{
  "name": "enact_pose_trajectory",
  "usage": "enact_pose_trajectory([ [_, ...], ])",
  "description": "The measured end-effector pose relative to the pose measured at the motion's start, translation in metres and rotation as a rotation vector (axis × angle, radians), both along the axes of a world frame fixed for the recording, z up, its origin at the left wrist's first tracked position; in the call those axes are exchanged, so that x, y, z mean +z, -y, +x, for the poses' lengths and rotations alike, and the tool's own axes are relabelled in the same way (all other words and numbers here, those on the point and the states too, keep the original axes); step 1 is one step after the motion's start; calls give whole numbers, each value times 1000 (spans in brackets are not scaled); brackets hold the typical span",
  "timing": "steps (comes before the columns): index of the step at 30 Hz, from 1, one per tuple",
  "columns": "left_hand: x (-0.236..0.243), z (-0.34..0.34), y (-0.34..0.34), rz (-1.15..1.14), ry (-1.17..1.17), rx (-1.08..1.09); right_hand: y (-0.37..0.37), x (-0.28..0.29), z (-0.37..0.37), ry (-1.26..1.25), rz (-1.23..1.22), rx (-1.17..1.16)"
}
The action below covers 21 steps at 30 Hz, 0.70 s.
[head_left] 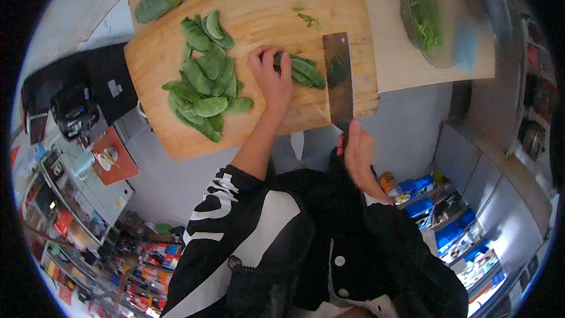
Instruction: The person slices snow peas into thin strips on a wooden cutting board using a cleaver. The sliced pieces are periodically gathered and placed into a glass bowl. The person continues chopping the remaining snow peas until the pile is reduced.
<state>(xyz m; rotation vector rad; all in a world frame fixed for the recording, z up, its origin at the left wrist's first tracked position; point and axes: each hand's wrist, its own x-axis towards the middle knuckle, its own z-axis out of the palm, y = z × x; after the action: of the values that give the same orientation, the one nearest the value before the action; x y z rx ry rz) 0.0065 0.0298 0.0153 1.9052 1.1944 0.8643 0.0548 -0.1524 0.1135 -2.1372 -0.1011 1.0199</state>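
My left hand point(273, 79) rests on the wooden cutting board point(265, 12), its fingers curled over a small bunch of flat green bean pods point(307, 72). The pods' ends stick out to the right of my fingers. In my right hand point(356, 152), near the board's front edge, is the handle of a cleaver point(338, 82). Its broad dark blade points away from me, just right of the pods, with a bit of green seen at it. A larger pile of flat green pods point(209, 79) lies left of my left hand. Some small green scraps point(307, 19) lie farther back.
A cut piece of green cucumber-like vegetable point(158, 2) lies behind the board's far left corner. To the right, a clear bowl point(425, 17) holds green shreds on the pale counter point(400, 76). A black bag point(79, 91) sits at the left. Stocked shelves point(141, 265) stand behind at lower left.
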Motion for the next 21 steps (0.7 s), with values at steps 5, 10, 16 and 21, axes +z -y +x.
enact_pose_trajectory([
  [5,5,-6,2,-61,57,-118,-29,-8,-28,53,99,-82],
  [10,3,-7,0,78,-75,-245,-33,-10,-31,34,64,-121],
  [16,8,-11,-20,163,-129,-311,-20,-14,-18,9,65,-104],
  [21,21,-7,-52,306,-283,-852,-14,-10,-4,1,70,-70],
])
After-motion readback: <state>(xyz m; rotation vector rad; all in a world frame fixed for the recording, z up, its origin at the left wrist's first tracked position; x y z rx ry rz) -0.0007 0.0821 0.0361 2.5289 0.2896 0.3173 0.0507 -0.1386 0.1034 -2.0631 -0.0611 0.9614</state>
